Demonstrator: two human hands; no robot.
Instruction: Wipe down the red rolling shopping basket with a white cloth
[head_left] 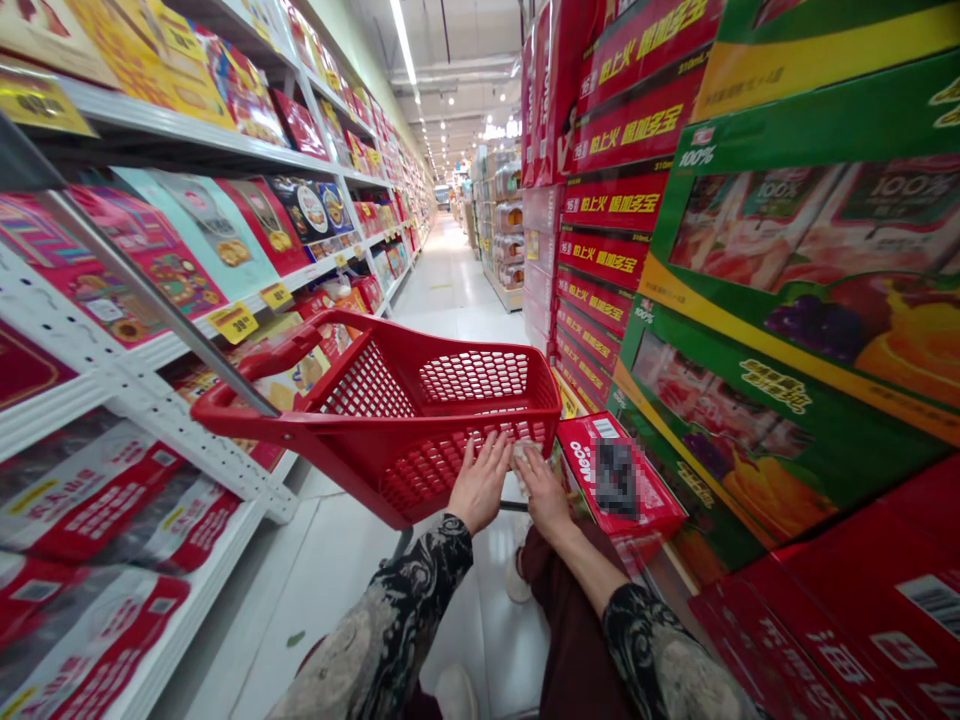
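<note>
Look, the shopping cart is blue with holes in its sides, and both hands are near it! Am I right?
Not quite: the head view shows that the shopping cart is red, not blue. It has holes, with the left hand and right hand near it.

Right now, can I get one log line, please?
left hand: beside red cart | right hand: next to left hand, at small pale thing | red Meco box: right of cart
</note>
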